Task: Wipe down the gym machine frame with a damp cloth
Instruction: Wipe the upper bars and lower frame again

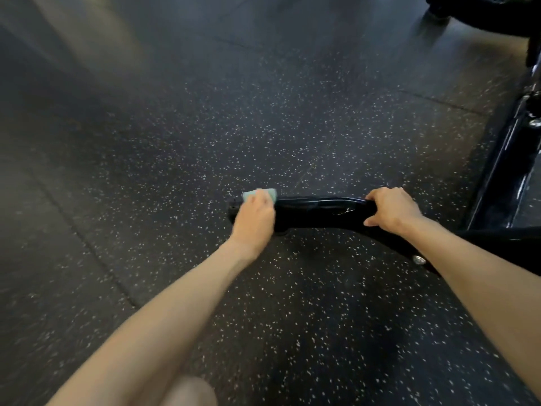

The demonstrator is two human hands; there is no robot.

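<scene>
Though blurry, left fingers [262, 200] round pale cloth [248, 196], right fingers [378, 196] round glossy black bar [317, 211]

The scene is dimly and softly lit; a pale sheen is cast on the rubber floor [87, 54] at upper left, where detail is smeared by blur; glints are caught on the black frame [322, 212]; the edges are bent by wide-angle distortion; the near forearms [175, 312] are rendered soft.
</scene>
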